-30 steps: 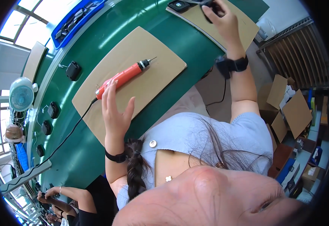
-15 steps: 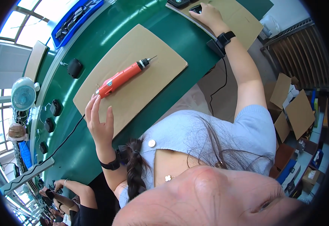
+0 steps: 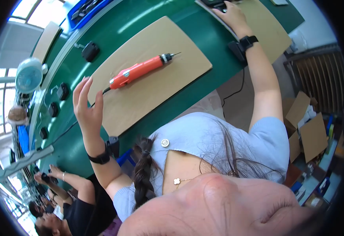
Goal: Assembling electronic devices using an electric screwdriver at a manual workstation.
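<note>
Caught the left hand (image 3: 87, 106) raised just off the near-left edge of a tan work board (image 3: 156, 102), palm out, fingers spread wide, nothing in it. Found the orange electric screwdriver (image 3: 140, 70) lying flat on that board, bit end toward the right, cable end nearest the spread fingers, close but not touching. Tracked the right hand (image 3: 231, 15) far out at full stretch, laid on a dark object (image 3: 215, 4) at the top rim beside a second tan board (image 3: 270, 31); could not tell whether closed on it or merely resting there. Judged the step as a reach, right side busy, left side poised beside the tool; taking up the screwdriver called for closing down around its orange body, clear of the cable. Noted the green bench top (image 3: 207, 43) under both boards, small black parts (image 3: 90, 51) along its far side, a co-worker's hands (image 3: 53, 175) lower left. Lost the dark object to the picture's edge; could not make out its kind.
</note>
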Demonstrator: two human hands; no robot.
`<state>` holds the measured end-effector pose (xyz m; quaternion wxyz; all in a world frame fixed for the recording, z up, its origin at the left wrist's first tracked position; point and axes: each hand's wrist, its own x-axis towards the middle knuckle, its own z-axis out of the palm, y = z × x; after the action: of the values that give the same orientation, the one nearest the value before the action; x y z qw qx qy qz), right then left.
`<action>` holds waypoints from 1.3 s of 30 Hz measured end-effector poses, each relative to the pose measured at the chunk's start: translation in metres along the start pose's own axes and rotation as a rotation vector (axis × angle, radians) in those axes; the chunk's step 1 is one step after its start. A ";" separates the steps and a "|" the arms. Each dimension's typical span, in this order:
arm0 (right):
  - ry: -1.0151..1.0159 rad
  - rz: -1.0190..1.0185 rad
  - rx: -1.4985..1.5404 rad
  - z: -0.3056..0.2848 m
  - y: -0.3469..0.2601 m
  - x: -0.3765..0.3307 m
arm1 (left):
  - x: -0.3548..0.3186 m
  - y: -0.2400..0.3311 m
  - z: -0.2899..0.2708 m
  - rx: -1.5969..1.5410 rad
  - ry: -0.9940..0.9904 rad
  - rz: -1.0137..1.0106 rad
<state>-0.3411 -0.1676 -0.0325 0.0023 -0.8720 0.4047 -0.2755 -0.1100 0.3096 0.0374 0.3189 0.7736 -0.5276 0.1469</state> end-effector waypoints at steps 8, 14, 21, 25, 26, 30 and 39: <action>0.032 -0.265 0.115 0.004 -0.063 -0.024 | 0.071 -0.162 0.046 0.309 -0.285 -0.157; -0.300 -0.801 0.555 -0.009 -0.237 -0.123 | 0.091 -0.223 0.104 0.379 -0.348 -0.149; -0.404 -0.798 0.289 0.003 -0.267 -0.141 | 0.115 -0.228 0.112 0.234 -0.488 -0.240; -0.354 -0.801 0.294 0.006 -0.267 -0.139 | 0.116 -0.225 0.111 0.271 -0.429 -0.250; -0.352 -0.791 0.302 0.007 -0.268 -0.138 | 0.117 -0.219 0.110 0.313 -0.458 -0.280; -0.340 -0.776 0.302 0.009 -0.264 -0.137 | 0.112 -0.192 0.106 0.399 -0.514 -0.353; -0.429 -0.602 0.320 0.011 -0.260 -0.131 | 0.046 -0.057 0.023 0.153 -0.094 -0.002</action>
<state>-0.2207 0.0974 -0.0452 0.1415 -0.9780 0.0734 -0.1348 -0.0423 0.2749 0.0263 0.2341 0.8022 -0.5284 0.1500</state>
